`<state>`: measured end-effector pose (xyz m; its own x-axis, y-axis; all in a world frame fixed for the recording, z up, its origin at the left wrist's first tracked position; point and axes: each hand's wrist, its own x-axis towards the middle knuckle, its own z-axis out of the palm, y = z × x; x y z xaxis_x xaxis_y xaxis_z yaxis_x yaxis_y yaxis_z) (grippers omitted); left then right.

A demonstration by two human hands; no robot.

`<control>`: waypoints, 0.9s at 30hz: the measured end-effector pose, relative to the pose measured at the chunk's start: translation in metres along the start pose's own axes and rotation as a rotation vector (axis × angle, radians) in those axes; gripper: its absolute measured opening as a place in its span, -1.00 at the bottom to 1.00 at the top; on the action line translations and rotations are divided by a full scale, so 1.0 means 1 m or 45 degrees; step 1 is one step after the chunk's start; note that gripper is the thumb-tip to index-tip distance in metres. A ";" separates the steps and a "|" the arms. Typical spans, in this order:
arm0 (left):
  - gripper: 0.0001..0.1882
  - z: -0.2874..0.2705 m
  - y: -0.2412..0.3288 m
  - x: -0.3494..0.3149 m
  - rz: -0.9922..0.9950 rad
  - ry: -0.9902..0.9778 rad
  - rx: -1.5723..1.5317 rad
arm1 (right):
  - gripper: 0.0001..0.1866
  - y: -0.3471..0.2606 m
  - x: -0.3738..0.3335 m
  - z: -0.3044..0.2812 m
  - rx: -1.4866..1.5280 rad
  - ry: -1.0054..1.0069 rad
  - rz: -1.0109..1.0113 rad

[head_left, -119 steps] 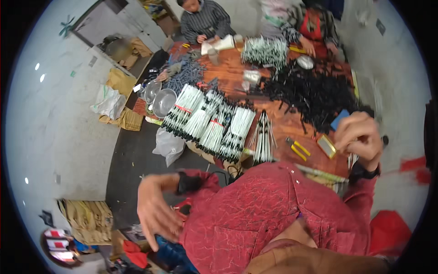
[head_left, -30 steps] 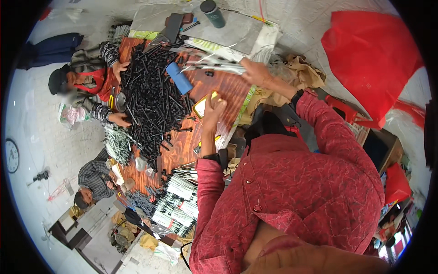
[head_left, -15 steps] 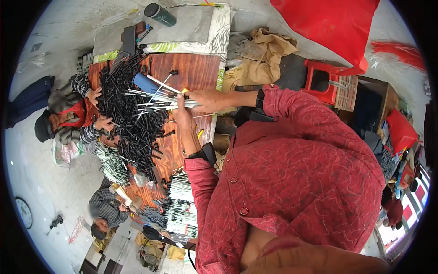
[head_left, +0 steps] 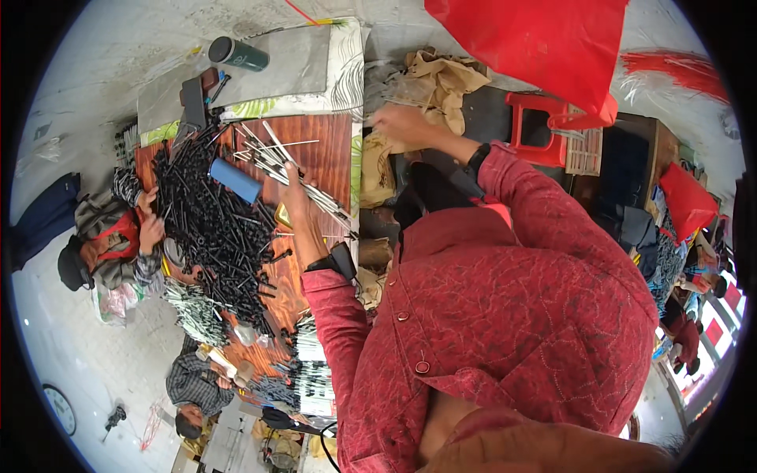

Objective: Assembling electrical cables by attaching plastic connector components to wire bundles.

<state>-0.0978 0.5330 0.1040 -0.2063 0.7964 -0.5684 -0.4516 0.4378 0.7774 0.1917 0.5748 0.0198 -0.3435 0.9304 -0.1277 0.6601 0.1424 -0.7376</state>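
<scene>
My left hand (head_left: 296,199) is closed around a bundle of thin white rods (head_left: 272,163), held above the wooden table (head_left: 335,146). The rods fan out at the far end, and one lies crosswise. My right hand (head_left: 404,126) is off the table's right edge, apart from the bundle. Its fingers reach left, slightly blurred, and nothing shows in them. Below it lies crumpled brown paper (head_left: 381,169). Left of the bundle a blue box-shaped object (head_left: 235,181) rests on a large pile of black rod-like parts (head_left: 201,213).
A co-worker's hands (head_left: 150,230) are at the pile's left side; another person (head_left: 197,386) sits farther along. Bundles of pale rods (head_left: 315,363) lie on the near left. A dark tumbler (head_left: 238,54) stands at the back. A red stool (head_left: 536,130) is to the right.
My right hand has let go of the bundle's end and moved right, off the table. My left hand keeps the rods, now turned at a steeper slant. The whole view has shifted a little.
</scene>
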 end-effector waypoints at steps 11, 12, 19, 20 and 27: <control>-0.34 0.011 -0.013 0.084 0.226 0.183 0.561 | -0.40 0.264 -0.017 -0.138 0.172 -0.289 0.974; -0.26 0.014 -0.012 0.085 0.276 0.191 0.627 | -0.38 0.285 -0.018 -0.142 0.630 -0.425 1.017; -0.19 0.008 0.002 0.081 0.198 0.098 0.461 | -0.50 0.284 -0.013 -0.064 -0.629 -0.133 0.931; -0.19 0.006 0.001 0.078 0.227 0.061 0.476 | -0.52 0.285 -0.019 -0.057 -0.527 -0.142 0.993; -0.30 -0.001 0.001 0.062 0.302 0.173 0.817 | -0.60 0.253 -0.074 -0.040 -0.330 -0.049 0.916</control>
<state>-0.1122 0.5820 0.0693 -0.3617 0.8601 -0.3597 0.2130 0.4518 0.8663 0.4110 0.5558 -0.1312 0.2101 0.8124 -0.5440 0.8641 -0.4146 -0.2854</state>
